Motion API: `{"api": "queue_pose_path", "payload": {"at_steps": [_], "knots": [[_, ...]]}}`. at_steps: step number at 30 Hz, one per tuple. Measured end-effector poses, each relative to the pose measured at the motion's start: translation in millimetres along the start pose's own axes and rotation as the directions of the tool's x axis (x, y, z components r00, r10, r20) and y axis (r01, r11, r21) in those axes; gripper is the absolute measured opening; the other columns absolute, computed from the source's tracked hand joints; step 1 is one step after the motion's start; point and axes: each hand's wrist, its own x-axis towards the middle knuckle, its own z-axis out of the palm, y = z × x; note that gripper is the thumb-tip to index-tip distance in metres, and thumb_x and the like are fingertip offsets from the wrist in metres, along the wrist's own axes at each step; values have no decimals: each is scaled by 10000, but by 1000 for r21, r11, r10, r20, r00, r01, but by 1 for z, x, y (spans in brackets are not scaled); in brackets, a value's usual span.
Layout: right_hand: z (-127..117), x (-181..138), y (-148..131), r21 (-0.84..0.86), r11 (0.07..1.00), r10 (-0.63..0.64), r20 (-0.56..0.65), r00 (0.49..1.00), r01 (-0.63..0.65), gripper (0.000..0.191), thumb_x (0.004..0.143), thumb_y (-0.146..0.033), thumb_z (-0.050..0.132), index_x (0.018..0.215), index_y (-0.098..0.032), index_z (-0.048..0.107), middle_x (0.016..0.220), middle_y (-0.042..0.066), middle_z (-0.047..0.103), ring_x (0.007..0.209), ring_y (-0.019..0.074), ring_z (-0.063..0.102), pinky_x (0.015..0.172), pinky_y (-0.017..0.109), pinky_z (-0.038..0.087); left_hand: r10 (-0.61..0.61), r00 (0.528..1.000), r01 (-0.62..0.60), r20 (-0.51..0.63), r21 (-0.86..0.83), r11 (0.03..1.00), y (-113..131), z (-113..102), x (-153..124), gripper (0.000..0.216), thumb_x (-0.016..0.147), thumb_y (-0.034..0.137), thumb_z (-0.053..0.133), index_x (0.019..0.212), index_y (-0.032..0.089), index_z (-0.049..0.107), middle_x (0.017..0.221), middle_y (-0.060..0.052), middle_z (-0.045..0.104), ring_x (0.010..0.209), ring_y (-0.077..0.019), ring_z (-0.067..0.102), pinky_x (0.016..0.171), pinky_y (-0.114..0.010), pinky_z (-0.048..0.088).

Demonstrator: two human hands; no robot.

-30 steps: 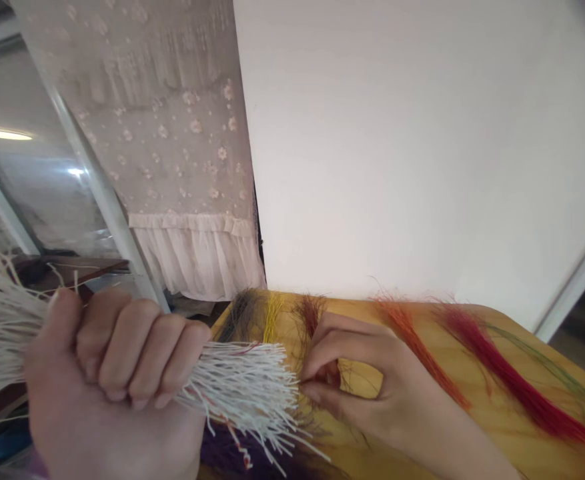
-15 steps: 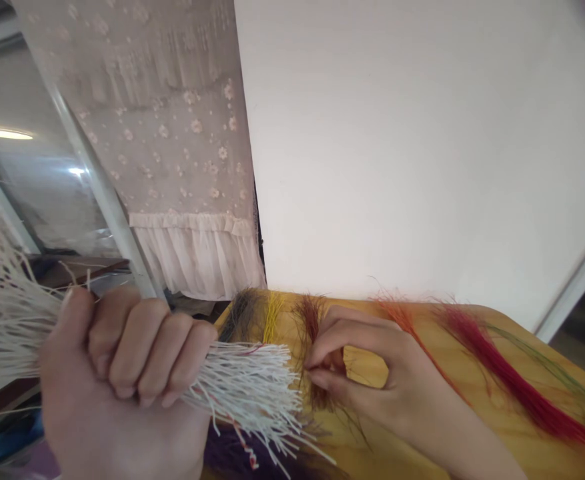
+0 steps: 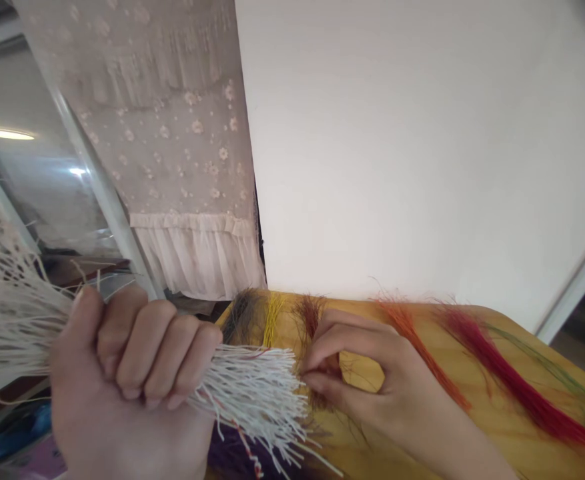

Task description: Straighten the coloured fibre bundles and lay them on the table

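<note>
White strand bundle (image 3: 252,387): clamped in the left hand (image 3: 132,373), which is a full fist with all four fingers curled over and the thumb up at the near end. The bundle runs roughly level. The free ends fan out to the right past the fist, and a looser, netted mass spreads out to the left and is cut off by the frame edge. A few red-flecked strands are mixed into the white ones.

Right hand (image 3: 367,380): thumb and forefinger tips (image 3: 312,381) are pinched together right at the bundle's free ends, and the other fingers are curled behind them. I can't resolve whether a white strand or a rust fibre sits in the pinch. The wrist lies over the yellow table (image 3: 492,433).

On the table, tufts of dyed fibre lie side by side:
- dark tuft (image 3: 239,313)
- yellow tuft (image 3: 272,313)
- rust tuft (image 3: 308,312), partly behind the right hand
- orange tuft (image 3: 412,340)
- red tuft (image 3: 502,380)
- thin green strands (image 3: 567,377), at the far right

A purple tuft (image 3: 227,457) lies under the bundle and is mostly hidden.

Behind the table are a white wall (image 3: 412,147), a lace curtain (image 3: 182,167) with a ruffled hem, and a slanted metal frame (image 3: 97,180). There is something blue (image 3: 7,443) at the lower left, too blurred to identify.
</note>
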Motion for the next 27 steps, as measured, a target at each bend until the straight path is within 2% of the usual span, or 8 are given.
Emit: {"api": "queue_pose_path", "payload": {"at_steps": [3, 10, 14, 17, 20, 23, 27], "knots": [[-2, -1, 4, -26, 999, 45, 27, 999, -44, 35, 835, -176, 690, 807, -198, 687, 791, -8, 611, 728, 116, 573, 656, 235, 448, 28, 1000, -28, 5, -13, 1000, 0, 0, 2, 395, 963, 301, 506, 600, 215, 375, 409, 98, 424, 308, -27, 384, 303, -144, 401], [10, 2, 1, 49, 999, -27, 61, 998, 24, 122, 789, -48, 666, 781, -169, 663, 806, -19, 595, 726, 89, 560, 656, 203, 441, 4, 1000, -5, -9, -23, 1000, 2, 2, 1, 397, 963, 298, 504, 594, 214, 382, 398, 102, 412, 296, -25, 343, 298, -146, 377], [6, 2, 5, -7, 999, 35, 28, 999, -35, 30, 817, -153, 688, 806, -176, 674, 782, -3, 602, 696, 112, 551, 633, 235, 452, -15, 1000, 15, -2, -29, 999, 5, 0, 1, 402, 921, 274, 549, 572, 209, 361, 382, 101, 358, 278, -28, 298, 275, -151, 338], [4, 3, 9, -19, 999, 50, 45, 998, -49, 56, 807, -175, 708, 854, -185, 680, 814, 2, 619, 698, 116, 551, 644, 245, 463, 9, 1000, -9, -8, -42, 999, 4, 0, 5, 411, 915, 261, 543, 563, 208, 339, 374, 101, 358, 265, -27, 270, 258, -152, 320], [7, 3, 8, 16, 1000, -1, 90, 996, 0, 35, 833, -143, 675, 842, -177, 678, 857, 3, 631, 716, 99, 561, 655, 221, 465, 18, 999, -20, -35, -69, 997, 4, 2, 8, 419, 924, 239, 520, 554, 207, 327, 361, 103, 325, 253, -25, 241, 241, -153, 297], [9, 2, 5, 48, 997, -71, 60, 996, 68, 55, 836, -113, 672, 820, -165, 683, 832, -2, 624, 734, 89, 565, 669, 201, 459, -1, 995, -8, -99, -87, 996, 5, 4, 8, 437, 930, 227, 503, 541, 196, 307, 364, 102, 254, 259, -26, 203, 243, -161, 288], [10, 0, 2, 67, 989, -131, 10, 991, 131, 74, 833, -84, 670, 826, -155, 692, 807, 0, 611, 738, 91, 561, 668, 197, 456, 13, 999, -18, -53, -93, 995, 7, -1, 7, 413, 902, 209, 540, 537, 195, 349, 361, 111, 281, 253, -19, 230, 247, -160, 301]]}}
